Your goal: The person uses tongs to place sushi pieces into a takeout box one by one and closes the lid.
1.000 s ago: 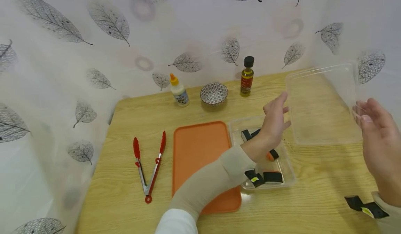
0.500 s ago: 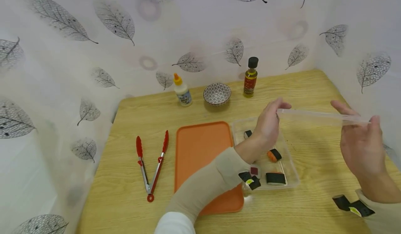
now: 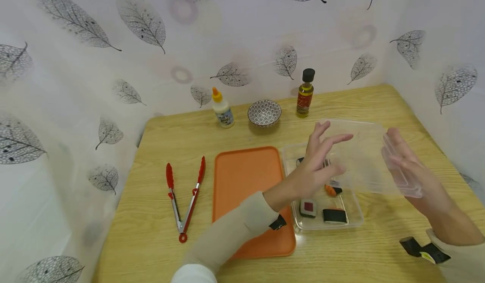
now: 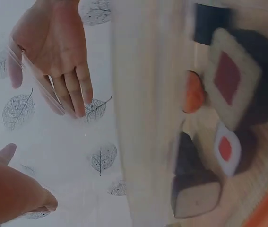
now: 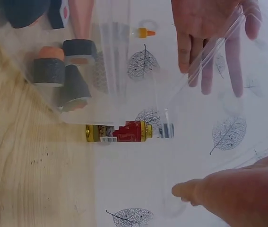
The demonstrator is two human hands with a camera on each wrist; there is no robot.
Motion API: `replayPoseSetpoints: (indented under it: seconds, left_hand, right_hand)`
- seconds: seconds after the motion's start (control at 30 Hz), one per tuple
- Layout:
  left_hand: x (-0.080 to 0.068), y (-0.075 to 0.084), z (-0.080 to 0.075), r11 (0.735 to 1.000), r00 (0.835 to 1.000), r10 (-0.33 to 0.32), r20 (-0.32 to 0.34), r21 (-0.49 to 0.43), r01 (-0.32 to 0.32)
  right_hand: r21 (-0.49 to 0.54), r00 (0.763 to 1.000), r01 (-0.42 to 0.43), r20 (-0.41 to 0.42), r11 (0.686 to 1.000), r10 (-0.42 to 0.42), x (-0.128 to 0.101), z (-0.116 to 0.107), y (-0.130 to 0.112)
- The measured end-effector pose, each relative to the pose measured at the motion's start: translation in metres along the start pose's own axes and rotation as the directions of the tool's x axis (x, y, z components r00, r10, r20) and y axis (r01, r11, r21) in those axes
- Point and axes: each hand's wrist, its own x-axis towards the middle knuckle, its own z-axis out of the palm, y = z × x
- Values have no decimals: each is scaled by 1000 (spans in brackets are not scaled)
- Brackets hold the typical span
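Note:
A clear plastic lid [image 3: 363, 161] is held tilted above the right part of a clear container [image 3: 358, 217]. My right hand [image 3: 418, 177] grips its right edge, thumb on the near side and fingers behind. My left hand [image 3: 316, 171] is at the lid's left side with fingers spread; whether they touch it I cannot tell. In the right wrist view the left hand [image 5: 204, 23] shows straight fingers beyond the clear plastic. Several sushi pieces lie in the container, among them a square roll [image 3: 307, 208], a black-wrapped piece [image 3: 334, 215] and an orange-topped piece [image 3: 331, 190].
An orange tray [image 3: 246, 169] adjoins the container's left side. Red-tipped tongs [image 3: 194, 192] lie spread farther left. Along the back stand a white squeeze bottle [image 3: 225, 115], a patterned bowl [image 3: 264, 113] and an oil bottle [image 3: 304, 100]. Leaf-printed sheets [image 3: 242, 34] bound the wooden table.
The lid has come lower and left, turned edge-on, then tilted face-up toward me. My left hand has spread its fingers and shifted left, while the right hand moved left with the lid.

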Motion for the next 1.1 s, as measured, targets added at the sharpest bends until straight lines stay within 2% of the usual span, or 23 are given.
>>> replayPoseSetpoints:
  seconds: [0.07, 0.13, 0.23, 0.27, 0.37, 0.5, 0.57, 0.63, 0.7, 0.83, 0.93, 1.1]
  left_hand:
    - [-9, -4, -2, 991, 998, 68, 8, 116, -69]
    - [-18, -7, -3, 966, 992, 125, 6, 228, -123]
    - [-34, -10, -1, 932, 989, 146, -17, 338, -132]
    - [-39, -10, 1, 930, 990, 138, -28, 348, -120]
    - [-54, -11, 5, 940, 992, 101, -79, 334, -69]
    - [-64, -15, 6, 947, 985, 110, -132, 315, -63]
    - [-66, -17, 5, 935, 981, 139, -134, 345, -86]
    - [-68, -20, 2, 921, 982, 156, -102, 374, -108]
    - [-71, -25, 0, 897, 982, 176, -60, 420, -135]
    - [-75, -37, -2, 807, 970, 241, 18, 552, -211]
    - [-77, -43, 0, 751, 966, 254, 47, 619, -227]
    - [-83, -49, 4, 722, 977, 199, 82, 662, -203]
  right_hand:
    - [-104, 999, -39, 26, 994, 42, 1, 5, 0]
    - [-197, 997, -53, 44, 979, 63, 2, 13, 0]
    - [-278, 995, -17, 91, 961, 44, 5, 24, 0]
    - [-286, 993, 3, 113, 958, 31, 6, 28, 0]
    - [-261, 975, 134, 208, 956, -80, 10, 35, 7]
    - [-197, 944, 239, 275, 951, -180, 16, 43, 19]
    - [-218, 948, 236, 264, 947, -176, 17, 46, 24]
    - [-274, 963, 202, 230, 940, -139, 15, 48, 27]
    - [-343, 976, 163, 195, 925, -99, 13, 50, 30]
    - [-452, 990, 83, 142, 888, -20, 10, 53, 36]
    - [-483, 993, 40, 119, 875, 20, 8, 54, 41]
    - [-529, 992, -6, 102, 849, 71, 7, 52, 50]
